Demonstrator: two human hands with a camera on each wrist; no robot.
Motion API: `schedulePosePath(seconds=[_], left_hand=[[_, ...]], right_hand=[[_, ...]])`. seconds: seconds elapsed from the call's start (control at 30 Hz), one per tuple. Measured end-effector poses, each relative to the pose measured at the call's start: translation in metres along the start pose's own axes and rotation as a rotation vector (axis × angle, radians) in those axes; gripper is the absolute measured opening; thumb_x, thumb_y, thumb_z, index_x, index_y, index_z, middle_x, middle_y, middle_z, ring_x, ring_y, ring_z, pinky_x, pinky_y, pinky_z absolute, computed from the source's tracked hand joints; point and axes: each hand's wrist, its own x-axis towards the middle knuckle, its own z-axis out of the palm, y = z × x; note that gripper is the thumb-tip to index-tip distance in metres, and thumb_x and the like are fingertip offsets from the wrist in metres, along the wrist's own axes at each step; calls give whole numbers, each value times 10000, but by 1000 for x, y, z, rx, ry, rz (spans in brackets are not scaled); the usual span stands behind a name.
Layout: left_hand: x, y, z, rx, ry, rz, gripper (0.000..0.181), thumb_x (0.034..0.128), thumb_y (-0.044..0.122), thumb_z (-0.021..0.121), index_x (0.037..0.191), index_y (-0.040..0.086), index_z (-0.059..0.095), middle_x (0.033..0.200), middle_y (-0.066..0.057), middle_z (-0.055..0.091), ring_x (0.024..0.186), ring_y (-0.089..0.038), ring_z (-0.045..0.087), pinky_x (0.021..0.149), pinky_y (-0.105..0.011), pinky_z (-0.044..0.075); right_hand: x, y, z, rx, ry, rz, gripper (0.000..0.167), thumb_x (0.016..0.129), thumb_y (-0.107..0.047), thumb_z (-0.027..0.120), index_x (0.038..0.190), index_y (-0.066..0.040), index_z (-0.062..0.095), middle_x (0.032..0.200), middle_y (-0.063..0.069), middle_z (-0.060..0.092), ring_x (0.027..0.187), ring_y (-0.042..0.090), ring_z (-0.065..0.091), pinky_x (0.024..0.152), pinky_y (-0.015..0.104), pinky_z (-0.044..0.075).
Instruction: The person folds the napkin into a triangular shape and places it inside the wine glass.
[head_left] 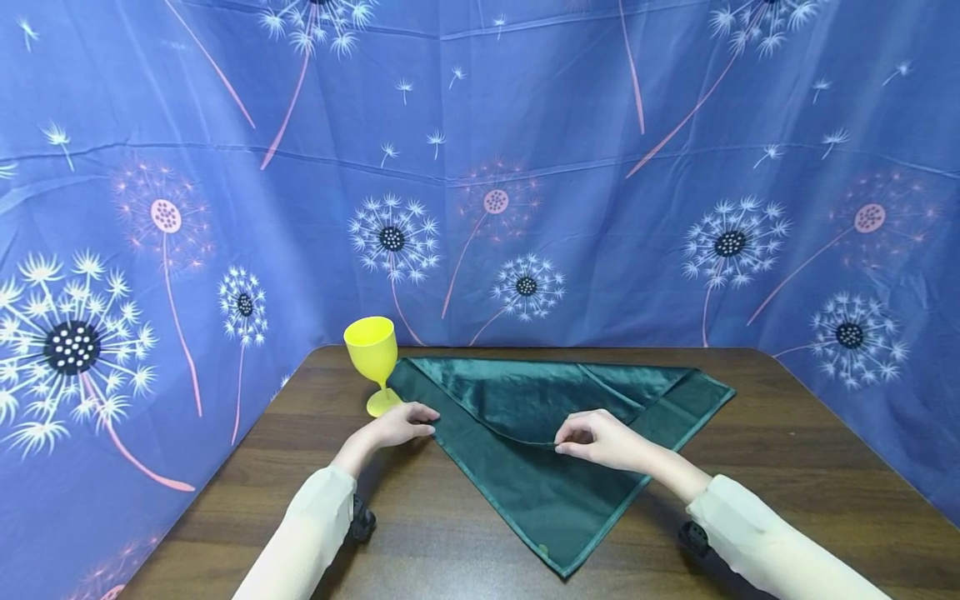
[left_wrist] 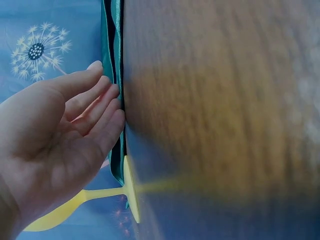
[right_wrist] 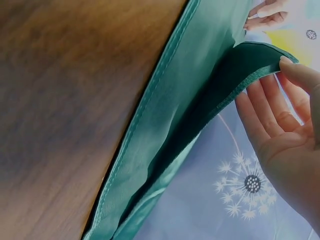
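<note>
A dark green cloth lies on the table with one corner toward the front; its far part is folded over, shiny side up. My right hand pinches the edge of the folded layer between thumb and fingers, and in the right wrist view that edge of the cloth is lifted above the layer below, held by the right hand. My left hand is at the cloth's left edge, its fingers nearly straight; in the left wrist view the left hand has its fingertips beside the cloth.
A yellow goblet stands upright on the wooden table, just behind my left hand and close to the cloth's left corner. A blue curtain with dandelion prints hangs behind the table and along both sides.
</note>
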Motion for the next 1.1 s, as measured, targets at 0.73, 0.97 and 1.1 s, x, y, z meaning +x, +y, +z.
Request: schedulePosePath(seconds=[0.73,0.97,1.1], left_hand=[[-1,-1,0,21,-8,28,293,916,152,598,1179,24,617,1167,-125,628,1125,-294,555,965,-453,445],[-3,0,-1,19,-9,19,290,919,161,595,1179,35,621,1185,-130,627,1144,-303,545,979,-465,430],[-4,0,-1,15,-12,19,276,920,159,591,1165,36,629,1175,-125,633,1135,-300,549,974,-461,434]], right_hand=[[-11,-15,8,-10,-32,-57,84,884,-171,645,879,-108,701,853,-76,663,781,-26,584,682,233,534],[-14,-18,11,25,-63,-59,52,880,-112,643,878,-103,694,862,-55,663,791,-8,591,678,237,537],[-16,-20,13,54,-76,-63,50,878,-97,642,877,-99,692,851,-41,661,779,0,601,671,244,541]])
